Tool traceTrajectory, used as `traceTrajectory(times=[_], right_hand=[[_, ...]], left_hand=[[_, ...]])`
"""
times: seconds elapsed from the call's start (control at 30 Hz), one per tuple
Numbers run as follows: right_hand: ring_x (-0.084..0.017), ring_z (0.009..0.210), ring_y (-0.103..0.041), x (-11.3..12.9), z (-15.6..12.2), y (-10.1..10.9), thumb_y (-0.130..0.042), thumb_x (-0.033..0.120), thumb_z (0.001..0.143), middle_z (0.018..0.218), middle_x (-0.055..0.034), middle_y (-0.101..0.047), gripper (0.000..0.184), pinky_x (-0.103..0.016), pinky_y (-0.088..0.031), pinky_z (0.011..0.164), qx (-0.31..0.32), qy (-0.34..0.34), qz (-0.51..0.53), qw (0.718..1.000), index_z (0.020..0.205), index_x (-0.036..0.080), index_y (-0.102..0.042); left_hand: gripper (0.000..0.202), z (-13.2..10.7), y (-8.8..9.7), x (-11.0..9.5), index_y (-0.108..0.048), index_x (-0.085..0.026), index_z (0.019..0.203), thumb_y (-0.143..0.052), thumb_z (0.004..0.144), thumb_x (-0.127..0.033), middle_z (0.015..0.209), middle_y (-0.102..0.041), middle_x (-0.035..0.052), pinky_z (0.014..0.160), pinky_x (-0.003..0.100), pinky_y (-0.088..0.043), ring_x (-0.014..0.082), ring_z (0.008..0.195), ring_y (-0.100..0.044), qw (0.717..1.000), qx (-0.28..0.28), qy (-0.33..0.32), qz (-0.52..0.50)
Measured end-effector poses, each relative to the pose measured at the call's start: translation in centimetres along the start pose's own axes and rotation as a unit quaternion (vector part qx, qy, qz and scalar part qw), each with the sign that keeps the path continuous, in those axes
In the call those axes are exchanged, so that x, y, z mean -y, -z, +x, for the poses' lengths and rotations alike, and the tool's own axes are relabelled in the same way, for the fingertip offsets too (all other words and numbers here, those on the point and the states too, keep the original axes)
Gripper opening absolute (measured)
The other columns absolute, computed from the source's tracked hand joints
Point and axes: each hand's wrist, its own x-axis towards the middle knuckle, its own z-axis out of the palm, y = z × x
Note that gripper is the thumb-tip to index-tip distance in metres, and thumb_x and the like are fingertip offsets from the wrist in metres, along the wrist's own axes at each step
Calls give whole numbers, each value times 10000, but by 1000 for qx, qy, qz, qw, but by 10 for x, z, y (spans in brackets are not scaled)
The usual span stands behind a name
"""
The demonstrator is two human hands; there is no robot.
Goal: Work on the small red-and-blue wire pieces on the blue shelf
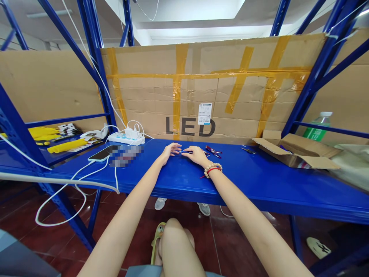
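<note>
Both my arms reach onto a blue metal shelf (pixel 259 181). My left hand (pixel 170 149) rests on the shelf, fingers stretched toward the right and apart, holding nothing. My right hand (pixel 196 154) lies just right of it, fingers curled round a thin dark blue pen-like tool (pixel 186 152) whose tip points at my left fingertips. A beaded bracelet and a red string (pixel 212 169) circle my right wrist. Small pliers with red-and-blue handles (pixel 213 151) lie just beyond my right hand.
A phone (pixel 100 154) on a white cable lies at the left, with a white power strip (pixel 126 137) behind it. An open cardboard box (pixel 294 152) sits at the right, a green bottle (pixel 318 126) beyond. Taped cardboard marked LED backs the shelf. Yellow gloves (pixel 66 145) lie far left.
</note>
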Motion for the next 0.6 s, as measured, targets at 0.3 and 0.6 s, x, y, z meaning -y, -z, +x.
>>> traceTrajectory(times=[0.3, 0.6], right_hand=[[-186, 914, -603, 4, -1, 3, -489, 440, 846, 986, -38, -668, 312, -265, -442, 767, -21, -39, 9, 999, 927, 221, -696], [-174, 906, -602, 3, -1, 0, -479, 476, 841, 999, -40, -665, 350, -247, -431, 755, -13, -31, 26, 999, 926, 203, -681]], left_hand=[[537, -1, -1, 0, -635, -155, 1027, -380, 710, -504, 1032, -638, 71, 633, 237, -357, 186, 869, -577, 1000, -10, -1, 7], [527, -3, -1, -3, -640, -150, 1025, -391, 709, -491, 1015, -641, 71, 626, 235, -353, 179, 851, -575, 1000, -12, 8, -5]])
